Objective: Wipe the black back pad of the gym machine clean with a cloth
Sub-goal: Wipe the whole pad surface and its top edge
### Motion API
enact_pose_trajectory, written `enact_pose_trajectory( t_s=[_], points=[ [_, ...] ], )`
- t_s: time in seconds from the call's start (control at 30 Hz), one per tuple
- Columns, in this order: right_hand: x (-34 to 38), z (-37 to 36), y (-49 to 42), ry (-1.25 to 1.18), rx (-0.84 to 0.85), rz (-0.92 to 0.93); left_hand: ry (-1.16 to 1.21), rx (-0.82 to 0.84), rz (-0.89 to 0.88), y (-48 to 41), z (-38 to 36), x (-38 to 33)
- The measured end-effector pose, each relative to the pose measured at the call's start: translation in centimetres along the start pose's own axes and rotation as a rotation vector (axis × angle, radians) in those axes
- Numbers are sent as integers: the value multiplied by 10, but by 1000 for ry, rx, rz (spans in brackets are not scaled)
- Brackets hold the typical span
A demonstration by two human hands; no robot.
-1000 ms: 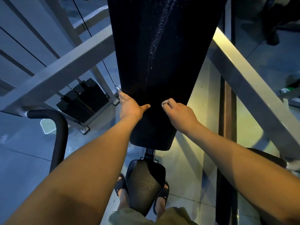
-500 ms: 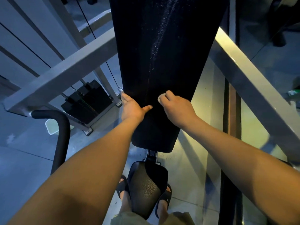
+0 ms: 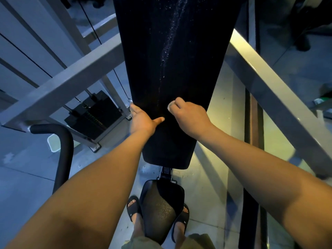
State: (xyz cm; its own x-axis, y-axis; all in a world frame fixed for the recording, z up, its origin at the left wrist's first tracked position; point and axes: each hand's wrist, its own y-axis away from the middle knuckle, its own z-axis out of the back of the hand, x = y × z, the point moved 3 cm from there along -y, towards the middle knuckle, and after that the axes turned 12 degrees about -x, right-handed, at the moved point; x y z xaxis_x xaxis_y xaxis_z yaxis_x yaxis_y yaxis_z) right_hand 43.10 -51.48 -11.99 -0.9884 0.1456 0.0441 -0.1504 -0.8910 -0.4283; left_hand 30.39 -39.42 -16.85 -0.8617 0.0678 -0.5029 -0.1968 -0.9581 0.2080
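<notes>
The long black back pad (image 3: 172, 51) runs from the top of the view down to the middle, with a pale streak of dust or droplets down its centre. My left hand (image 3: 142, 119) grips the pad's left edge, fingers behind it and thumb lying across the front. My right hand (image 3: 188, 114) is closed around a small pale cloth (image 3: 170, 106), pressed against the pad just right of the streak's lower end. Only a corner of the cloth shows past my fingers.
Grey steel frame bars (image 3: 59, 90) cross on the left, and another bar (image 3: 280, 97) slants on the right. A black weight stack (image 3: 93, 117) and a curved black padded handle (image 3: 62, 150) sit at left. The black seat (image 3: 161, 205) lies below the pad between my sandalled feet.
My right hand with the cloth has slid up and slightly left along the pad toward the streak. My left hand has kept its hold on the pad's left edge.
</notes>
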Motion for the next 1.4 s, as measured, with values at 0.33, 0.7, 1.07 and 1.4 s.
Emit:
enact_pose_trajectory(
  t_s=[0.33, 0.7, 1.07, 1.4],
  points=[
    [12, -13, 18, -28, 73, -123, -5, 62, 29, 1, 15, -3],
    [12, 3, 51, -774, 63, -505, 576, 325, 63, 76, 20, 9],
    [5, 11, 48, -765, 132, -539, 775, -58, 172, 80, 31, 0],
    [-42, 19, 10, -210, 82, -322, 361, -330, -322, 48, 29, -57]
  ],
)
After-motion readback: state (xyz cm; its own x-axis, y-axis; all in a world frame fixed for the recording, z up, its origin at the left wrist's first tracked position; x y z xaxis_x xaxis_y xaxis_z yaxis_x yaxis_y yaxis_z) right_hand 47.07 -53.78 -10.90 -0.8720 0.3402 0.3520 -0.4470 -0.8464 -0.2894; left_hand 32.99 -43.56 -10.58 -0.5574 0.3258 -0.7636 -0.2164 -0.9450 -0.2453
